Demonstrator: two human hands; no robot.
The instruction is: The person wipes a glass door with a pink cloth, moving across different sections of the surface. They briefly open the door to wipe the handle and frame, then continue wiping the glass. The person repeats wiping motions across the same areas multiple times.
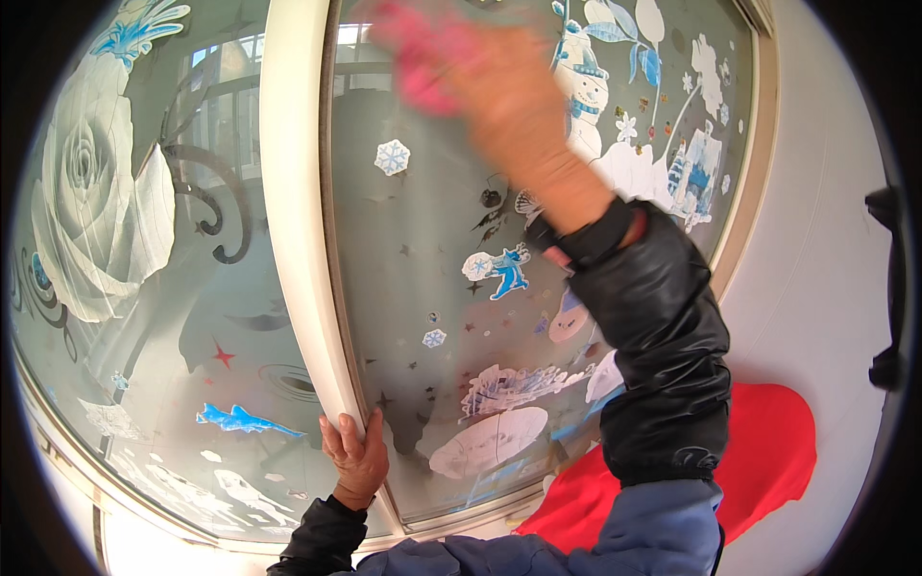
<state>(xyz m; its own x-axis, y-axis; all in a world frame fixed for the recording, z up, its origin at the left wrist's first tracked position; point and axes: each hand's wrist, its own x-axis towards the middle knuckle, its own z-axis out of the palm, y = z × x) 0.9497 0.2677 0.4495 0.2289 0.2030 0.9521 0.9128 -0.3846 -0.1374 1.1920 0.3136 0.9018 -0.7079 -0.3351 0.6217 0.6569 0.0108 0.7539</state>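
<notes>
My right hand [497, 86] reaches up to the top of a frosted glass door panel [403, 216], blurred by motion. Its fingers are on a pink cloth [425, 57], which lies over or very near the glass. Low down, my left hand [356, 453] wraps around the cream door frame's upright [306, 216], fingers on one side and thumb on the other. Stickers dot the pane near my right arm: a snowflake [392, 158], a snowman [587, 93] and a blue figure with a snowflake [504, 270].
Left of the upright stands a second glass pane [238, 302] with a large white rose decal [101, 194]. A pale wall [807, 273] rises at right. Bright red fabric [771, 446] shows beside my right sleeve. A bottom rail [468, 515] runs below the panes.
</notes>
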